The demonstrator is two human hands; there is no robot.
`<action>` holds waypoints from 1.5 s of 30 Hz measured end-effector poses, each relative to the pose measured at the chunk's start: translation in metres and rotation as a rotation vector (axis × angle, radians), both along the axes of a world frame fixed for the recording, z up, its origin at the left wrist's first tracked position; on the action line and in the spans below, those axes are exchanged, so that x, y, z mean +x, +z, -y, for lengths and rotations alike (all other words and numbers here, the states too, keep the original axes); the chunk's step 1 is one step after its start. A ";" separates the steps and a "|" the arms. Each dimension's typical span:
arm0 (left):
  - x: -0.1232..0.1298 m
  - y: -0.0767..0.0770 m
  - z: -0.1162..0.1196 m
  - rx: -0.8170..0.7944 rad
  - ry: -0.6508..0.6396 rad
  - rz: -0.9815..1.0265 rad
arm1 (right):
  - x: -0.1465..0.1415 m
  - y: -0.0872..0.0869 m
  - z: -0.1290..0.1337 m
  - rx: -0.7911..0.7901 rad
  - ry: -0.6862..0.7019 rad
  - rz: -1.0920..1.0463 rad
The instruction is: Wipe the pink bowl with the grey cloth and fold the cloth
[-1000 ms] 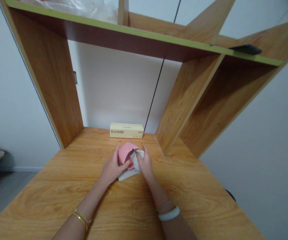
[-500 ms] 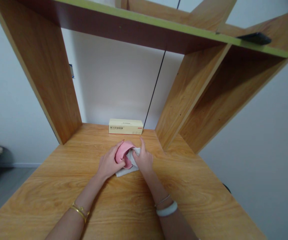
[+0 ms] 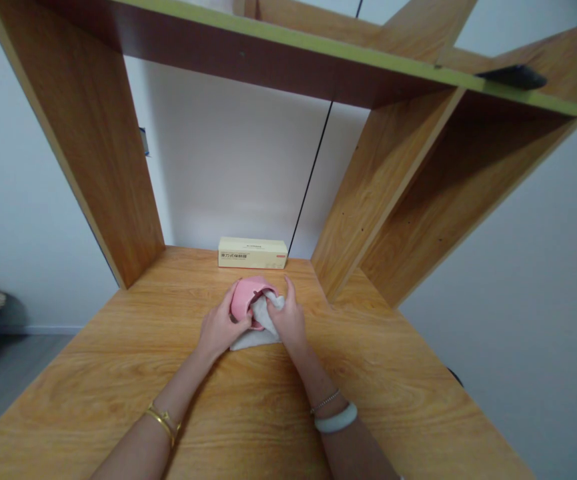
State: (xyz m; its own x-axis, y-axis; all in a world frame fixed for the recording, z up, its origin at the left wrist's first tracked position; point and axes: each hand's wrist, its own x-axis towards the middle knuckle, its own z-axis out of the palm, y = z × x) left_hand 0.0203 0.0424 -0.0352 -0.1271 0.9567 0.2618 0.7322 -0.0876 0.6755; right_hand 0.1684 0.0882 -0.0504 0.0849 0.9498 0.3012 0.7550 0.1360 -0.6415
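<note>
My left hand [image 3: 221, 327] is wrapped round the left side of a pink, hollow, rounded holder [image 3: 248, 293], whose opening faces right and toward me. Its exact kind is hard to make out. With my right hand [image 3: 288, 321] I grip a light grey cloth [image 3: 264, 313] and press part of it into that opening. The rest of the cloth hangs down and lies on the table under the holder. My right index finger points up, away from the cloth, while the thumb pushes on it. The inside of the holder is mostly hidden by the cloth.
A long cream box [image 3: 252, 255] with printed lettering stands at the back of the wooden table [image 3: 258, 413], just beyond my hands. Wooden uprights [image 3: 348, 200] rise on both sides under a shelf [image 3: 268, 63]. A dark flat object [image 3: 513, 77] rests on the shelf at the right.
The pink holder has turned in my left hand, so its upper edge now shows a small notch. The cloth in my right hand has shifted and bunched at the opening.
</note>
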 end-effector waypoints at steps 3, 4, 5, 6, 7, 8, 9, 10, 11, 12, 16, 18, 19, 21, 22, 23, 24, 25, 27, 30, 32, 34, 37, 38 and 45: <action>-0.002 0.006 0.003 -0.021 -0.020 -0.092 | 0.004 0.007 0.002 0.005 0.000 0.153; -0.001 0.009 0.004 -0.020 -0.035 -0.113 | 0.006 0.007 0.002 0.006 0.012 0.149; 0.000 0.010 0.005 -0.019 -0.047 -0.127 | 0.007 0.006 0.001 0.005 0.026 0.118; 0.001 0.012 0.006 -0.020 -0.052 -0.131 | 0.007 0.004 0.000 0.004 0.045 0.065; 0.002 0.012 0.007 -0.023 -0.050 -0.122 | 0.007 0.001 -0.002 0.009 0.065 -0.003; 0.004 0.013 0.008 -0.028 -0.043 -0.101 | 0.007 -0.003 -0.003 0.025 0.083 -0.080; 0.005 0.012 0.008 -0.033 -0.031 -0.074 | 0.006 -0.006 -0.005 0.050 0.097 -0.160; 0.006 0.011 0.008 -0.035 -0.021 -0.045 | 0.004 -0.010 -0.006 0.079 0.107 -0.239; 0.007 0.010 0.007 -0.030 -0.020 -0.018 | 0.002 -0.013 -0.007 0.103 0.115 -0.311; 0.008 0.009 0.007 -0.020 -0.025 0.002 | -0.001 -0.015 -0.008 0.120 0.124 -0.372; 0.008 0.004 0.005 0.006 -0.021 0.001 | -0.005 -0.016 -0.007 0.091 0.153 -0.403; 0.007 0.003 0.004 -0.010 0.016 -0.033 | -0.004 -0.011 -0.005 0.065 0.106 -0.304; 0.006 0.004 0.004 -0.010 0.028 -0.047 | -0.002 -0.008 -0.004 0.056 0.074 -0.242; 0.005 0.005 0.004 0.002 0.036 -0.066 | 0.000 -0.001 -0.001 0.048 0.023 -0.118; 0.004 0.006 0.005 0.008 0.038 -0.076 | 0.001 0.002 0.000 0.048 0.007 -0.063; 0.004 0.008 0.005 0.012 0.038 -0.090 | 0.002 0.005 0.002 0.052 -0.004 -0.018; 0.003 0.009 0.006 0.011 0.038 -0.107 | 0.002 0.007 0.003 0.057 -0.009 0.013; 0.003 0.011 0.007 0.006 0.035 -0.129 | 0.002 0.008 0.004 0.064 -0.008 0.030; 0.002 0.013 0.008 -0.005 0.021 -0.171 | 0.003 0.009 0.005 0.075 -0.003 0.032; 0.002 0.014 0.009 -0.015 -0.005 -0.215 | 0.004 0.004 0.003 0.053 0.032 -0.016; 0.003 0.014 0.009 -0.010 -0.010 -0.233 | 0.004 -0.003 -0.001 0.019 0.080 -0.102; 0.005 0.013 0.010 -0.006 -0.004 -0.230 | 0.003 -0.010 -0.006 0.001 0.117 -0.216; 0.008 0.011 0.010 0.002 0.011 -0.148 | 0.000 -0.018 -0.012 0.041 0.114 -0.372; 0.009 0.010 0.010 0.007 0.002 -0.110 | -0.001 -0.020 -0.013 0.056 0.117 -0.422; 0.009 -0.005 0.002 0.082 -0.077 0.081 | 0.000 -0.010 -0.010 0.067 0.130 -0.429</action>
State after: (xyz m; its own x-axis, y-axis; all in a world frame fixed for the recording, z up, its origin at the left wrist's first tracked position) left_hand 0.0294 0.0400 -0.0398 -0.0784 0.9404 0.3309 0.6644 -0.1982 0.7206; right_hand 0.1688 0.0980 -0.0603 0.0967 0.9404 0.3260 0.3962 0.2641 -0.8794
